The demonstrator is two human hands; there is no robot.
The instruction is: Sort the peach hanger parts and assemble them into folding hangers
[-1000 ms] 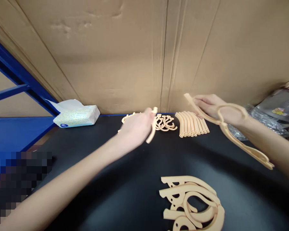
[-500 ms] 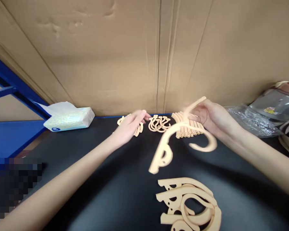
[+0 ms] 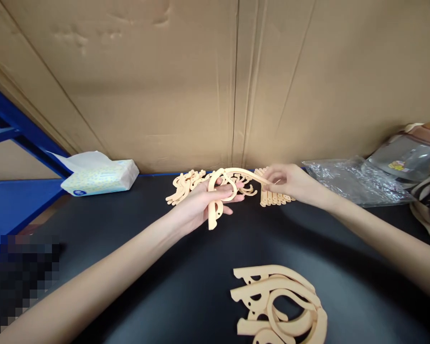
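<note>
A beige plastic folding hanger (image 3: pixel 212 219) is held above the black table, between my two hands. My left hand (image 3: pixel 195 205) grips it around the middle, thumb across the front by the curved hook, other fingers behind. With fingertips pinched, my right hand (image 3: pixel 295 184) has hold of the end of the long arm that reaches right. Behind my left hand lies a loose pile of beige hanger pieces (image 3: pixel 182 185), partly covered by the hand. Below my right hand is a neat row of beige hanger arms (image 3: pixel 277 198).
Several folded hangers (image 3: pixel 272 282) lie overlapping on the black table (image 3: pixel 157 286) at the near right. A tissue pack (image 3: pixel 100 177) sits at the left beside a blue metal frame (image 3: pixel 28 148). Clear plastic bags (image 3: pixel 354 181) and a transparent bottle (image 3: pixel 412 155) are at the right. Cardboard (image 3: pixel 165 95) stands behind.
My left hand has left the pile and closed on the hanger's middle. The hanger has swung round and moved left. My right hand now pinches its arm end.
</note>
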